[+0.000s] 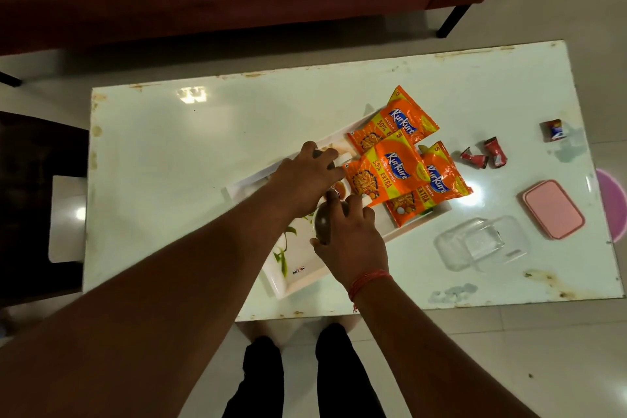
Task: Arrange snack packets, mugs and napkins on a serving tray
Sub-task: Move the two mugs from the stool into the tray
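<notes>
**Mugs going onto the tray, packets already there**

Step in hand looks like mug placement. 3 orange snack packets (403, 159) lie fanned and overlapping on the far right part of the white tray (288, 276), the farthest one hanging partly over the rim. The tray sits at an angle on the pale table (203, 132).

Right hand (353, 248): palm down, fingers curled over a dark rounded mug (324, 222) standing in the middle of the tray. Closed on it, gripping from the top and side. Wrist has a red thread band (368, 282). Forearm comes in from the near edge.

Left hand (310, 176): reaches across from the left, fingers bent over something at the tray's far side, right beside the nearest packet. A white and dark edge shows under the fingertips, likely a 2nd mug, mostly hidden. Can't tell what it grips or how firmly.

No napkins visible anywhere.

Next move, my read: settle both mugs upright in the free left half of the tray, clear of the packets, then release. The packets crowd the middle, so the mugs need room or the packets need a nudge right.

Off the tray to the right: small red wrappers (483, 156), a clear container (481, 244), a pink lid (553, 209). All well apart from the hands.
</notes>
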Tool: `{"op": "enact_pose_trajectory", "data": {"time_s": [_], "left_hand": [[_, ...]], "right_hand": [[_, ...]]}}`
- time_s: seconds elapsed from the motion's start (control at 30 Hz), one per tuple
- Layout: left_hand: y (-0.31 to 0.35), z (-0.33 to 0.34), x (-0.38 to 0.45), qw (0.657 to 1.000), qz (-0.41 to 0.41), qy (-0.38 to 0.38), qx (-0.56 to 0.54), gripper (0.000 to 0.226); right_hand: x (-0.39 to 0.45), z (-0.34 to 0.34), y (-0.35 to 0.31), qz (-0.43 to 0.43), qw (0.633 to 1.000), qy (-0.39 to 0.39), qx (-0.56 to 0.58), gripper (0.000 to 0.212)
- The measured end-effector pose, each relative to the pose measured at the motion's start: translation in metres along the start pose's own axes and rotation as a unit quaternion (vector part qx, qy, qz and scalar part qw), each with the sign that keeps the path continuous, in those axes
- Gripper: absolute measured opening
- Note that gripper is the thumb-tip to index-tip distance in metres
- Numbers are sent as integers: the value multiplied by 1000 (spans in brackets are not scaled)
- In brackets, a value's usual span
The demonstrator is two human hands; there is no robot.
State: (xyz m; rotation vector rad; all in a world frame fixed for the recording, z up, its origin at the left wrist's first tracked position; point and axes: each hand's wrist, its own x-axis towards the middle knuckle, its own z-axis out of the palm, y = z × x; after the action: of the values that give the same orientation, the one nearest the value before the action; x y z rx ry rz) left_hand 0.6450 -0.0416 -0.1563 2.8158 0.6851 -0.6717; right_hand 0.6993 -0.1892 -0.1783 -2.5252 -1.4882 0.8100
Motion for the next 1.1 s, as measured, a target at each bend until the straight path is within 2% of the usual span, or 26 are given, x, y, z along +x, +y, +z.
{"op": "enact_pose_trajectory", "data": {"time_s": [0.23, 0.67, 0.87, 1.0, 1.1], "left_hand": [[-1, 2, 1, 1000, 2, 6, -4, 68], [-1, 4, 2, 1000, 8, 6, 2, 71], [-4, 5, 5, 999, 10, -49, -18, 87], [-19, 8, -10, 999, 26, 17, -41, 81], [-33, 13, -29, 996, -13, 83, -34, 74]], "right_hand": [[-1, 1, -3, 26, 999, 12, 16, 95], [0, -3, 2, -4, 1000, -5, -3, 94], [-5, -7, 4, -4, 1000, 7, -18, 101], [-17, -16, 3, 8, 996, 81, -22, 91], [-25, -23, -5, 9, 992, 113, -60, 80]]}}
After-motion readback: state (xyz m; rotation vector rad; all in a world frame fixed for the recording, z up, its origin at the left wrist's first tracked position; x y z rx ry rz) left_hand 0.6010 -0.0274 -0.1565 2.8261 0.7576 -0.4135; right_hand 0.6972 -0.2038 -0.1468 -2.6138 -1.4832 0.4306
